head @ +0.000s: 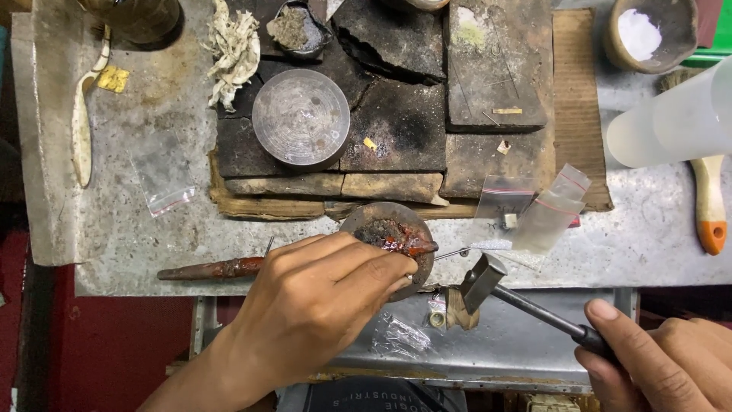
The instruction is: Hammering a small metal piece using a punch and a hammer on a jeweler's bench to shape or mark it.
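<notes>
My left hand [320, 297] rests over a round dark pad [393, 229] topped with red wax-like material and pinches something small against it; what the fingers hold is hidden. A long reddish-brown stick [213, 268] lies under that hand, pointing left. My right hand [663, 366] grips the thin black handle of a small metal hammer [482, 279], whose head hovers just right of the pad, above the bench's lower shelf.
Charred blocks [396, 122] fill the middle, with a round steel block [301, 117] on them. Small plastic bags [545, 202] lie to the right, another [164, 175] at left. A bowl of white powder [644, 34], a translucent white tube [671, 122] and a wooden-handled brush [709, 206] sit far right.
</notes>
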